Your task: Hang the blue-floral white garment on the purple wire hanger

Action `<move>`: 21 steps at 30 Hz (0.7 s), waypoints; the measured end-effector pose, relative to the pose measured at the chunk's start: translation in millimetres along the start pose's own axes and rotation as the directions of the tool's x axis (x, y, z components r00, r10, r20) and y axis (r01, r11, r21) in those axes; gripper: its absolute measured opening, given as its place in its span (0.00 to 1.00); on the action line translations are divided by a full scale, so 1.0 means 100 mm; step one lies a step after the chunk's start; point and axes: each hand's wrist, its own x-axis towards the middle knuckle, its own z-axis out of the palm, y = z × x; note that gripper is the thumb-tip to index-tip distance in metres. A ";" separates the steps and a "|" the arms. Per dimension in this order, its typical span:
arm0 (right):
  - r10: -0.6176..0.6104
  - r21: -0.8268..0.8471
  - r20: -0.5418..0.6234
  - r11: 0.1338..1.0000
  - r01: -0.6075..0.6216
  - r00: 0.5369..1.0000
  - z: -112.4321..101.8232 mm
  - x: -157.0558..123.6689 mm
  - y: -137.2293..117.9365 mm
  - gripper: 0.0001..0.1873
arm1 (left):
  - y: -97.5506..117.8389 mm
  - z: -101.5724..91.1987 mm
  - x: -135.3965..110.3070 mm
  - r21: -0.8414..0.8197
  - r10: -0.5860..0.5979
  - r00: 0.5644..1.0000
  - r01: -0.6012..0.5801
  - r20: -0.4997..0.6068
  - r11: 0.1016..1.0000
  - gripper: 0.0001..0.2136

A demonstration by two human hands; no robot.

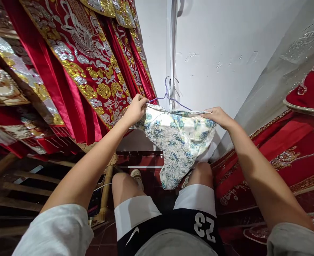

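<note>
A white garment with a blue and yellow flower print [176,142] hangs on a thin blue wire hanger [170,97] in front of me. My left hand [137,108] pinches the garment's left shoulder, fingers closed on the cloth. At the right shoulder, my right hand [218,116] grips the cloth with curled fingers. The hanger's hook rises between both hands, close to a white pipe [173,53] on the wall. The cloth drapes down to my knees.
Red garments with gold and silver embroidery [87,60] hang close on the left. More red embroidered cloth [287,149] lies on the right. A white wall [221,46] stands ahead. Wooden slats [20,185] and a bamboo pole [106,188] are at lower left, over a dark red tiled floor.
</note>
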 end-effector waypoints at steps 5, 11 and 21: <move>0.117 0.508 0.212 0.835 -0.212 0.970 0.14 0.02 -0.17 0.25 | 0.04 0.06 -0.03 -0.057 -0.229 0.967 0.223 -0.113 0.973 0.09; 0.152 0.633 0.332 0.696 -0.339 0.931 0.26 0.09 -0.32 0.30 | 0.08 0.08 -0.11 -0.080 -0.346 0.929 0.338 -0.129 0.938 0.11; -0.092 0.509 0.572 0.819 -0.265 0.815 0.76 -0.15 -0.96 0.15 | 0.15 -0.09 -0.18 -0.294 -0.226 0.972 0.199 -0.060 0.935 0.24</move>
